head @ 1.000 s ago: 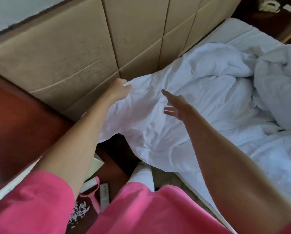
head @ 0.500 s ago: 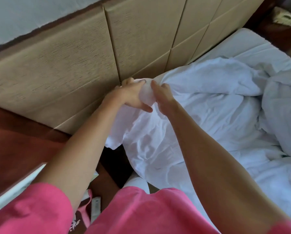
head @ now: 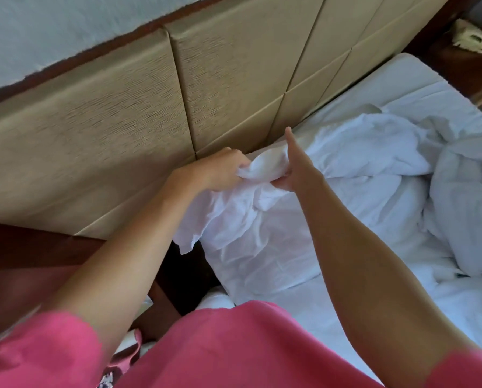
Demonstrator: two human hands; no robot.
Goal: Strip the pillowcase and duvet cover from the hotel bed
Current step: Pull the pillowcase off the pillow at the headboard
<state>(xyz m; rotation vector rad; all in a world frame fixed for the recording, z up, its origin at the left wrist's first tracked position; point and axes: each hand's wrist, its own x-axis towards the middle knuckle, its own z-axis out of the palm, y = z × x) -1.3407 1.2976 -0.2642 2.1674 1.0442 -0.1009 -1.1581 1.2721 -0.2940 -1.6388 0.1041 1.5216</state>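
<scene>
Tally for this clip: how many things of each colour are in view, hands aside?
White: 3 - crumpled white pillowcase, rumpled white duvet, white bed sheet
Beige: 1 - padded beige headboard
Pink: 1 - pink shirt
Dark brown: 1 - dark wooden nightstand
Total: 6

Padded tan headboard [head: 139,113] in stitched panels runs along the far side, dark wood trim on its top edge, pale wall [head: 52,32] above it. Dark reddish wood furniture [head: 24,264] sits near left below the headboard. Far right, a dark wood nightstand [head: 458,63] carries a light-coloured object [head: 470,37], too blurred to identify; soft daylight throughout.
</scene>
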